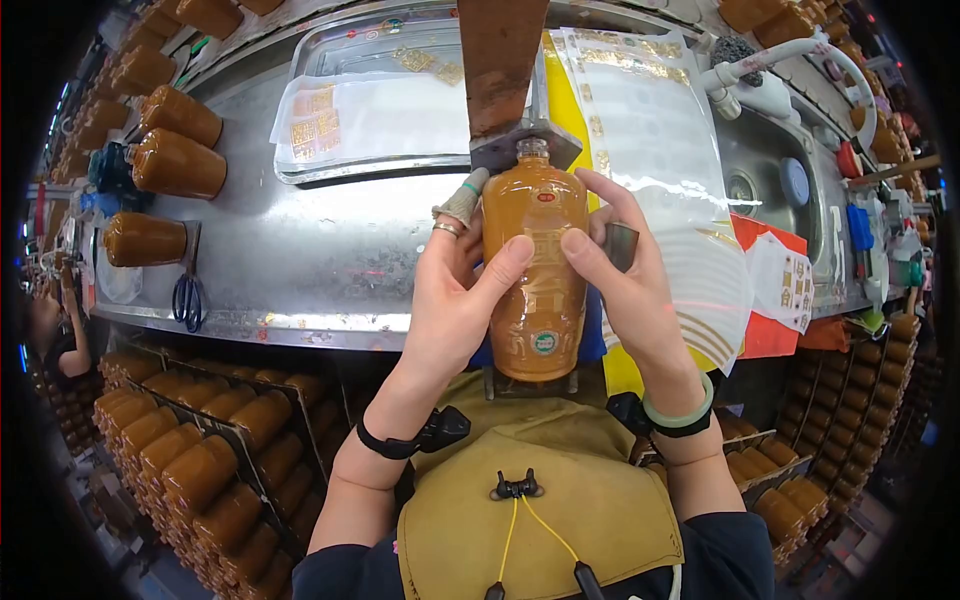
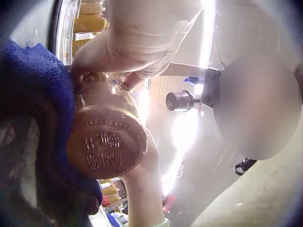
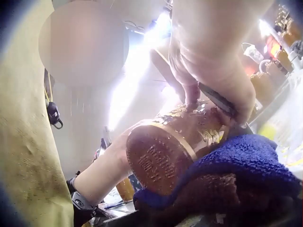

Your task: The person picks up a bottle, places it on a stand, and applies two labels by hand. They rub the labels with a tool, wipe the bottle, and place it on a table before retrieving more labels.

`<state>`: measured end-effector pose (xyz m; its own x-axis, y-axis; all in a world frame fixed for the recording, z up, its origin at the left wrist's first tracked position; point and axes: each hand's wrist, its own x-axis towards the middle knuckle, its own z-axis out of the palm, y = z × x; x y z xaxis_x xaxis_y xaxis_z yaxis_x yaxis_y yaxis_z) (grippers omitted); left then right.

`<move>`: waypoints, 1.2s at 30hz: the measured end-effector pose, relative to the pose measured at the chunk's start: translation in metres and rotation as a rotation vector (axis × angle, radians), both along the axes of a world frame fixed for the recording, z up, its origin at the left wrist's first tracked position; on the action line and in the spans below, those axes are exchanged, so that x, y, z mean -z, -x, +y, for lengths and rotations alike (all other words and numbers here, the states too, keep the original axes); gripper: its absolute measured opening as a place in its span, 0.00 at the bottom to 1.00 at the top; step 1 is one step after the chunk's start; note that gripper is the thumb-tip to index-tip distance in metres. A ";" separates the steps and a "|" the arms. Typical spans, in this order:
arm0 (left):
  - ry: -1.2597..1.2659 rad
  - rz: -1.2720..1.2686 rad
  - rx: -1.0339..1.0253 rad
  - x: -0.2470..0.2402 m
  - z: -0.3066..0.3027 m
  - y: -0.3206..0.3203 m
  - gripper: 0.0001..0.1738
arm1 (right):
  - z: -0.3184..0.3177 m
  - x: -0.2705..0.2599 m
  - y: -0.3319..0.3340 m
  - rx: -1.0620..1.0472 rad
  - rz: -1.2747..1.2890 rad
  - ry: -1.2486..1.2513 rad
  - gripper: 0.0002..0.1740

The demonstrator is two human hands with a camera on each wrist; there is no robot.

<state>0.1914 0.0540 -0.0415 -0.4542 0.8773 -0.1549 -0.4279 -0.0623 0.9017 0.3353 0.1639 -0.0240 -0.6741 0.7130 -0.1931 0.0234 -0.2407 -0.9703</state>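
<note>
A glossy brown bottle (image 1: pixel 540 310) with raised lettering and a small green-and-white emblem lies with its neck pointing away from me. My left hand (image 1: pixel 455 295) grips its left side, thumb on the front face and fingers round the flank; a cloth cover wraps one finger. From the other side my right hand (image 1: pixel 645 295) holds it likewise, a dark band round one finger. The clear neck meets a metal bracket (image 1: pixel 500 152) under a rusty upright bar (image 1: pixel 500 70). Both wrist views show the embossed base (image 2: pixel 109 146) over a blue towel (image 3: pixel 251 156).
Left stand several brown bottles (image 1: pixel 180 165) and dark-handled scissors (image 1: pixel 188 300). A metal tray (image 1: pixel 290 175) carries gold decal sheets (image 1: pixel 360 120). Right are larger decal sheets (image 1: pixel 650 150), a red sheet (image 1: pixel 770 335), a sink (image 1: pixel 760 180) and a faucet (image 1: pixel 770 65). Bottle racks (image 1: pixel 190 450) stand below the bench.
</note>
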 end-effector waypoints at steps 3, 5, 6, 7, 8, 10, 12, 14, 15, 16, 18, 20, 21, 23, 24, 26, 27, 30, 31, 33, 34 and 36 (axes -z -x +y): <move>-0.005 0.014 0.003 0.000 0.000 0.000 0.42 | 0.000 -0.001 0.000 -0.008 -0.015 -0.021 0.35; -0.010 0.017 -0.003 0.001 0.001 -0.001 0.42 | -0.001 -0.002 0.002 0.016 0.004 0.000 0.35; -0.015 0.021 -0.009 0.001 0.001 -0.001 0.42 | -0.001 -0.002 0.001 0.016 0.004 0.001 0.35; -0.016 0.022 -0.009 0.000 0.001 -0.002 0.42 | 0.001 -0.001 0.000 -0.007 -0.026 -0.013 0.34; -0.007 0.012 -0.017 -0.002 0.001 -0.003 0.42 | 0.003 -0.002 -0.002 -0.029 -0.055 -0.028 0.33; -0.002 0.004 -0.021 -0.004 0.001 -0.005 0.42 | 0.016 -0.007 -0.006 -0.043 -0.163 -0.136 0.33; -0.012 0.061 0.002 -0.004 0.000 -0.006 0.42 | 0.023 -0.017 -0.009 -0.016 -0.125 -0.175 0.29; -0.005 0.091 -0.009 -0.003 0.000 -0.008 0.41 | 0.024 -0.027 -0.005 0.081 -0.054 -0.398 0.20; 0.001 0.122 -0.020 -0.003 0.000 -0.009 0.41 | 0.025 -0.036 -0.004 0.080 -0.053 -0.399 0.20; 0.000 0.121 -0.021 -0.002 0.000 -0.009 0.41 | 0.027 -0.047 -0.003 -0.041 -0.113 -0.619 0.18; 0.001 0.170 -0.025 -0.001 0.001 -0.009 0.40 | 0.031 -0.058 0.001 -0.167 -0.171 -0.838 0.16; 0.011 0.127 -0.009 -0.006 0.000 -0.009 0.40 | 0.035 -0.060 0.012 -0.267 -0.190 -1.366 0.16; 0.023 0.083 0.007 -0.009 -0.001 -0.008 0.41 | 0.042 -0.058 0.013 -0.193 -0.197 -1.422 0.18; 0.006 -0.013 0.020 -0.012 -0.004 -0.002 0.42 | 0.045 -0.060 0.011 -0.110 -0.178 -1.312 0.18; -0.011 -0.109 0.033 -0.012 -0.006 0.000 0.43 | 0.048 -0.060 0.010 -0.029 -0.158 -1.202 0.18; -0.011 -0.103 0.033 -0.010 -0.012 -0.003 0.46 | 0.046 -0.047 0.001 -0.029 -0.092 -1.069 0.18; -0.019 -0.068 0.066 -0.008 -0.014 -0.005 0.47 | 0.035 -0.044 -0.006 -0.028 -0.119 -0.719 0.20; -0.023 0.006 0.091 -0.002 -0.016 -0.009 0.50 | 0.010 -0.023 -0.021 -0.069 -0.182 -0.294 0.27; -0.024 0.023 0.085 -0.003 -0.016 -0.009 0.51 | 0.004 -0.015 -0.024 -0.108 -0.221 -0.221 0.32; -0.025 0.037 0.081 -0.003 -0.016 -0.010 0.52 | -0.004 -0.009 -0.025 -0.147 -0.260 -0.147 0.37; -0.022 0.031 0.088 -0.002 -0.016 -0.009 0.52 | -0.009 -0.008 -0.022 -0.119 -0.151 0.007 0.40; -0.018 0.026 0.095 -0.002 -0.017 -0.009 0.52 | -0.011 -0.007 -0.020 -0.091 -0.039 0.161 0.43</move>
